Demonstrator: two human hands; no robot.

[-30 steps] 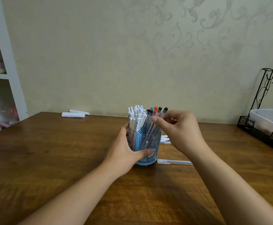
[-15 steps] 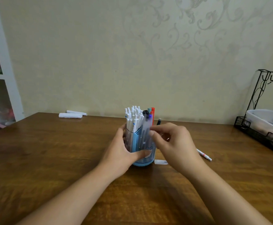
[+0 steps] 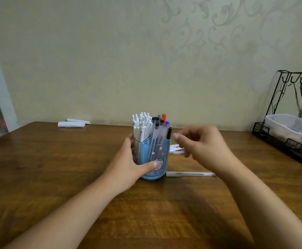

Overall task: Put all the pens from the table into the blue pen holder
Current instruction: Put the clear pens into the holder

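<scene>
The blue pen holder [image 3: 162, 153] stands upright mid-table, packed with several white, grey, red and blue pens [image 3: 147, 127]. My left hand [image 3: 128, 162] wraps around its left side, thumb across the front. My right hand [image 3: 203, 146] hovers just right of the holder's rim, fingers loosely curled and apart, holding nothing. A clear pen [image 3: 190, 174] lies flat on the table right of the holder's base. A few more white pens [image 3: 175, 149] lie behind it, partly hidden by my right hand.
The wooden table [image 3: 57, 177] reaches back to a patterned wall. Two white rolled items [image 3: 71, 124] lie at the back left. A black wire rack [image 3: 290, 141] with a clear plastic tub stands at the right edge. White shelving is at far left.
My right hand has pulled away from the pens in the holder and moved right, now empty. The left hand keeps its grip on the holder.
</scene>
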